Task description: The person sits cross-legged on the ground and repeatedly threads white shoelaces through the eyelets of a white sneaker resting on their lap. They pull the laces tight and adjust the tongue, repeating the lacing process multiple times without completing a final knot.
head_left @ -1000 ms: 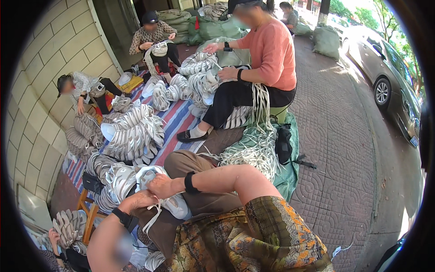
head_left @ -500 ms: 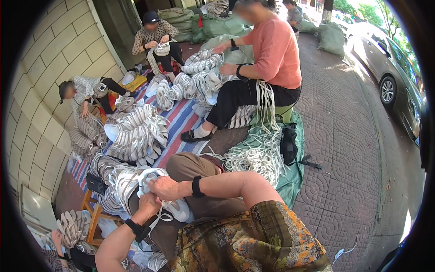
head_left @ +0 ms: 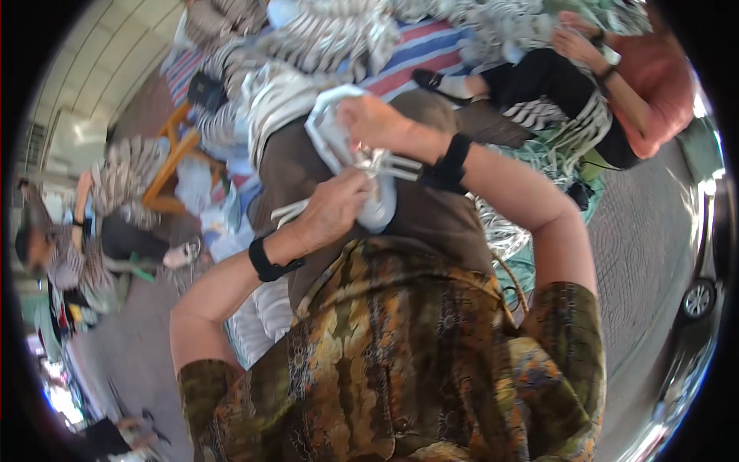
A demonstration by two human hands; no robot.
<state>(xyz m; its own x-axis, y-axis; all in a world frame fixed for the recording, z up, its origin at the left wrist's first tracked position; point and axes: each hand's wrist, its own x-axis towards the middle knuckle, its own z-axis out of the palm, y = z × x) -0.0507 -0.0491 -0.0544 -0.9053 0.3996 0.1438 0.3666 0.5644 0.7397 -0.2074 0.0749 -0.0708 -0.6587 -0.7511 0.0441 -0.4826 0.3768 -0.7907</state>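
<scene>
A white and pale grey shoe upper [head_left: 377, 209] rests on my lap, slightly blurred. My left hand [head_left: 335, 206] is closed near its middle, pinching a white shoelace [head_left: 289, 212] whose loose part sticks out to the left. Just above it, my right hand [head_left: 379, 127] is closed with the fingers curled down over the upper; lace strands stick out below it on the right. The fingertips nearly meet, and motion blur hides exactly where the lace passes through the upper.
Rows of stacked shoe uppers [head_left: 277, 96] lie against my knees and beyond. A wooden stool [head_left: 173, 165] stands at left, near a seated person [head_left: 65, 254]. On the right, a person in a pink top [head_left: 650, 92] sits by heaped white laces [head_left: 508, 227]. A car [head_left: 693, 323] is far right.
The view has tipped down and turned, so my hands appear higher and my lap fills the lower part. Both hands stay at the shoe upper, with lace strands now stretched out on either side.
</scene>
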